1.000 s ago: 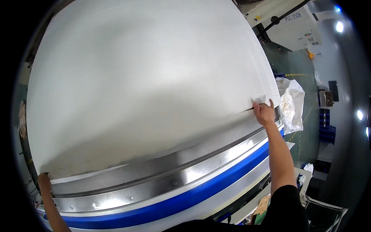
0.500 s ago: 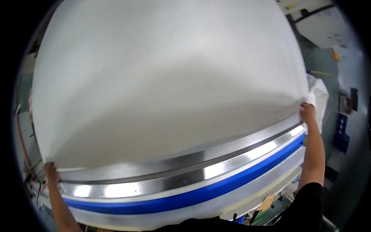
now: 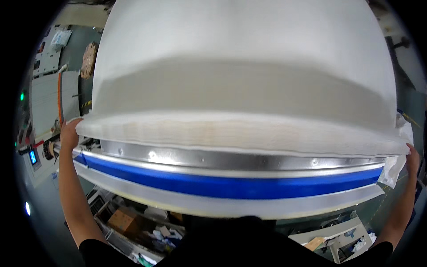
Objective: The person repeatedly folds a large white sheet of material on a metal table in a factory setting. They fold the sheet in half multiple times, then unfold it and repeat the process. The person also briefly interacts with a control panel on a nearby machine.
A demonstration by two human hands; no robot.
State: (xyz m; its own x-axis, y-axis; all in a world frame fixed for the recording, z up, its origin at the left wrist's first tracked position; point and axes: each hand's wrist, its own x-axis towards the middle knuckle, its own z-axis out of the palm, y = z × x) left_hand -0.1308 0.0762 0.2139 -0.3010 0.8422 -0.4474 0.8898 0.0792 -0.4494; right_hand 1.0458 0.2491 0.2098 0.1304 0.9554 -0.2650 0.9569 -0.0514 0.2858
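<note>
A wide sheet of white fabric [image 3: 249, 89] fills the middle of the view and runs away from me. At its near left corner my left hand [image 3: 70, 132] is closed on the edge. My right hand [image 3: 412, 155] grips the near right corner, its fingers partly hidden by the cloth. Between the hands the fabric's near border hangs as a slightly wavy, faintly yellowish band. That border overlaps the back of a shiny metal strip [image 3: 231, 161]. In front of the strip runs a blue band [image 3: 231, 188] along the table's pale front edge [image 3: 213, 207].
Below the front edge stand a cardboard box [image 3: 124, 222] and a pale frame [image 3: 340, 238] with loose items. Far left is a machine with a lit blue screen [image 3: 32, 156]. Crumpled white material [image 3: 396, 171] hangs beside my right hand.
The fabric's near border has come toward me over the metal strip, hiding its dark groove. Both hands still hold the corners. The view has turned, showing more of the left side.
</note>
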